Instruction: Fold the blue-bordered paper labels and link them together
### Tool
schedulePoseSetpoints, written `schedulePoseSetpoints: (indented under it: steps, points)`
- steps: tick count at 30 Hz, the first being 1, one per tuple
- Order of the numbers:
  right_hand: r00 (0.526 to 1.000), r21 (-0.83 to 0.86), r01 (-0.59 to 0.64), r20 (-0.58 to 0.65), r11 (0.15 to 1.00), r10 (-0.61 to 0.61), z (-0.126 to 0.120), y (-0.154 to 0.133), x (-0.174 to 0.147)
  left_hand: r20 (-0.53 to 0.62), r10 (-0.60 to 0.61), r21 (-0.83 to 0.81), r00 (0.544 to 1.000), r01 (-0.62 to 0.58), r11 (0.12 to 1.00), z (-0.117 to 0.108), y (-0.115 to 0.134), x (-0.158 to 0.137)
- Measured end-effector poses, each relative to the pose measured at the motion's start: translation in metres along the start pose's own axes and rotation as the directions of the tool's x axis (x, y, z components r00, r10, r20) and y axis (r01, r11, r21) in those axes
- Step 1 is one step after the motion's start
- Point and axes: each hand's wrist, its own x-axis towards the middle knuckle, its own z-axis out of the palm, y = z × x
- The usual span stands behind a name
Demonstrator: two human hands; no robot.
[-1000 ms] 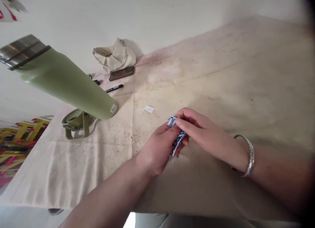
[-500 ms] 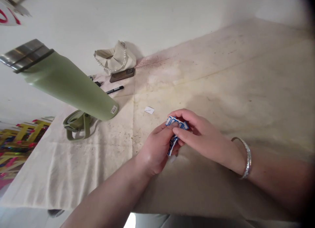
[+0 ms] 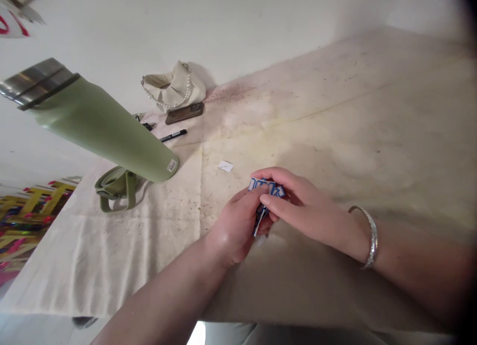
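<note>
Both hands meet low over the table, around a small bunch of blue-and-white printed cards [image 3: 277,190]. My left hand [image 3: 236,223] is closed on the cards, its thumb pressed across their upper face. From the other side my right hand [image 3: 307,206], with a silver bangle at the wrist, curls its fingers around their far edge, and its thumb rests on top. The cards overlap at different angles, and much of them is hidden by the fingers. Just beyond the hands lies a small white paper slip [image 3: 225,166] with faint print.
A tall green bottle [image 3: 108,129] with a steel top stands at left, its green strapped lid [image 3: 117,188] beside it. Farther back are a black pen [image 3: 174,135], a phone [image 3: 185,114] and a cream handbag [image 3: 173,86] by the wall. Cream cloth [image 3: 335,131] covers the table.
The cards have shifted slightly between the fingers, and their top faces now sit at a different angle. Both hands keep their grip in nearly the same place.
</note>
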Motion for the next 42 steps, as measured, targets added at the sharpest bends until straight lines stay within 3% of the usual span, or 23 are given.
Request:
schedulePoseSetpoints:
  steps: [30, 42]
  points:
    - [0.999, -0.02, -0.039, -0.006, 0.999, 0.038, -0.0011, -0.0028, -0.0003, -0.022, 0.015, 0.062, 1.0, -0.013, 0.998, -0.0004, -0.0014, 0.0005]
    - [0.998, 0.058, -0.06, 0.034, 0.997, 0.058, -0.0008, -0.0041, -0.0008, -0.032, 0.028, 0.095, 0.999, -0.025, 0.995, 0.0016, -0.0023, 0.0]
